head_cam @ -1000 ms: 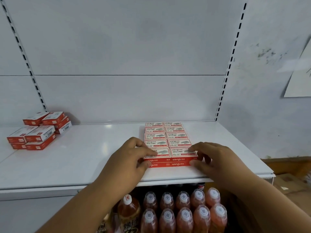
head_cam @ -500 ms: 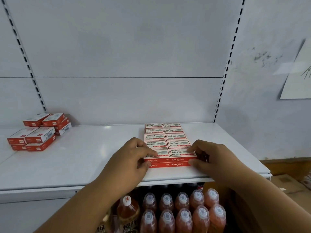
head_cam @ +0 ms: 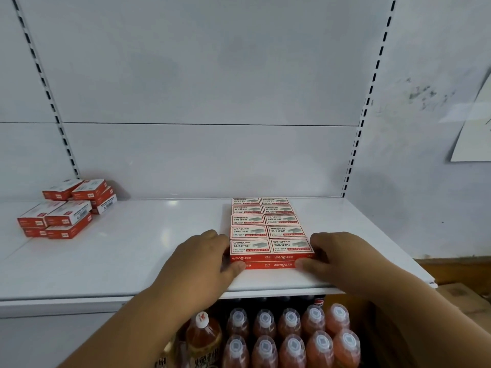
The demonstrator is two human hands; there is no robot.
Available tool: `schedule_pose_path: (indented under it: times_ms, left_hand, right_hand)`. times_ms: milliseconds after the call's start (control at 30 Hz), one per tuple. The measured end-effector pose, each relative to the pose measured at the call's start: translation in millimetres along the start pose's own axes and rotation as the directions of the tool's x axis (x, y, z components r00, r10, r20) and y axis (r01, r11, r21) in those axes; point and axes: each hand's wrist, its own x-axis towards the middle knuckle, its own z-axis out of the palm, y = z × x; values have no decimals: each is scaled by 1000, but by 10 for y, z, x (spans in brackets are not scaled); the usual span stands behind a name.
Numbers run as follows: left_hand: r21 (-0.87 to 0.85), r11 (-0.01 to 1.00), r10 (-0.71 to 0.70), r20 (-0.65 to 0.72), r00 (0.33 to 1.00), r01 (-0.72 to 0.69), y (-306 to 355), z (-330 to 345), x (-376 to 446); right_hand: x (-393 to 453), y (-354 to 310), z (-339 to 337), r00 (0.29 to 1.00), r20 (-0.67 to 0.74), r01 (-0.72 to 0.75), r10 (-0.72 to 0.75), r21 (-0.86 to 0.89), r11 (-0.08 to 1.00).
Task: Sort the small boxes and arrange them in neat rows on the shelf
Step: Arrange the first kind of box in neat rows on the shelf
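Small red-and-white staple boxes (head_cam: 267,225) stand on the white shelf (head_cam: 132,253) in two neat columns running front to back, two layers high at the front. My left hand (head_cam: 196,264) cups the front left corner of this block, fingers along its side and thumb on the red front face. My right hand (head_cam: 342,257) mirrors it at the front right corner, thumb on the front face. A loose pile of similar red-and-white boxes (head_cam: 66,208) sits at the shelf's far left.
Below the shelf stand several bottles of reddish drink (head_cam: 289,335) with clear caps. Slotted uprights (head_cam: 356,144) frame the white back panel. A sheet of paper (head_cam: 475,134) hangs on the right wall, and a cardboard box (head_cam: 462,296) lies lower right.
Both hands' fingers slid off the tops of the front boxes down to the block's sides. The block sits a little squarer; the view tilted slightly.
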Motion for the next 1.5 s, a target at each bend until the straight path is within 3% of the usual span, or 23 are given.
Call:
schedule_pose_path:
  times_ms: [367, 533, 633, 800, 1067, 1233, 1333, 1500]
  left_hand:
    - [-35, 999, 1, 77, 997, 2, -11, -70, 34]
    - [90, 996, -36, 108, 994, 26, -3, -127, 61]
    - [171, 985, -29, 107, 994, 10, -17, -112, 70]
    - [154, 986, 53, 95, 994, -67, 48, -68, 17]
    - [107, 994, 23, 120, 992, -36, 7, -70, 13]
    - [-113, 982, -143, 78, 987, 152, -8, -110, 66]
    - [-199, 977, -54, 112, 992, 76, 41, -91, 137]
    - [-197, 980, 77, 276, 958, -22, 78, -8, 282]
  right_hand:
    - [105, -23, -102, 992, 105, -78, 67, 103, 992]
    - [117, 26, -74, 987, 100, -133, 123, 108, 985]
    - [122, 45, -6, 996, 57, -67, 71, -76, 995]
    - [57, 5, 112, 993, 115, 5, -4, -12, 1000]
    - [74, 10, 137, 994, 109, 22, -21, -8, 1000]
    - [49, -26, -1, 997, 47, -75, 68, 174, 982]
    - [123, -77, -79, 1000, -20, 18, -15, 134, 991]
    - [327, -73, -2, 986, 92, 137, -140, 41, 990]
